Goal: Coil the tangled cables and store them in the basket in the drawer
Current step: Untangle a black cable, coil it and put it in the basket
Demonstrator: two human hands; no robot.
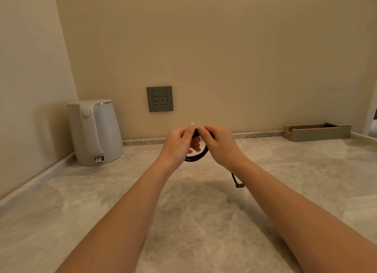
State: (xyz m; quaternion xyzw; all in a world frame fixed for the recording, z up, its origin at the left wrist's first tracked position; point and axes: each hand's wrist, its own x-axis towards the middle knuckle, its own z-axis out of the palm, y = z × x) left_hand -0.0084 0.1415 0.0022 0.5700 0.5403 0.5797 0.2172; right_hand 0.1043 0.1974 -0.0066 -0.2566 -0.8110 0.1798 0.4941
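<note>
A black cable [196, 156] is gathered into a small coil held up above the marble countertop [193, 211]. My left hand [179, 143] pinches the top of the coil from the left, thumb raised. My right hand [219, 145] grips the same top part from the right, so the two hands almost touch. The coil's lower loop hangs between my wrists. One loose end with a small plug [239, 185] dangles below my right wrist. The drawer and the basket are out of view.
A white electric kettle [94, 131] stands in the back left corner. A grey wall socket [159, 99] sits on the wall behind my hands. A grey and orange tray [317, 131] lies at the back right against the wall.
</note>
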